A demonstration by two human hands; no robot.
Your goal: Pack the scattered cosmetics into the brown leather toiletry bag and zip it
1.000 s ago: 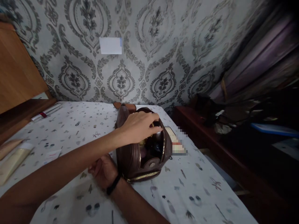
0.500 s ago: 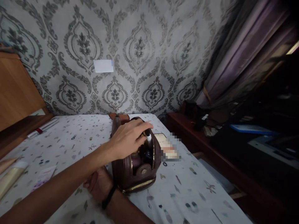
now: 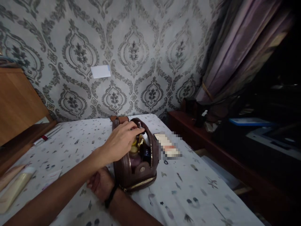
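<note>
A brown bag (image 3: 137, 172) stands unzipped on the patterned sheet, holding a white tube (image 3: 145, 138), a yellow-lidded jar (image 3: 134, 149), gold-coloured pieces (image 3: 140, 141) and a dark bottle (image 3: 147, 153). My left hand (image 3: 123, 138) reaches over its opening from the left, fingertips closed on a small silver-topped item (image 3: 140, 125) at the upper part of the opening; its lower end is hidden. Beneath my left forearm, my right hand (image 3: 101, 184), with a black band at the wrist, rests with curled fingers left of the bag. Nothing shows in it.
Right of the bag lies a phone (image 3: 168, 146), partly pixelated. Tubes (image 3: 17, 190) and a packet (image 3: 52, 179) lie at the left, near a wooden headboard (image 3: 21, 100). A dark red ledge (image 3: 183, 125) with objects runs along the right side. A patterned wall stands behind.
The silver-topped item has come into view at my left fingertips, which have shifted slightly left. More of the bag's contents show. My right hand stays curled beside the bag. The camera view has shifted slightly.
</note>
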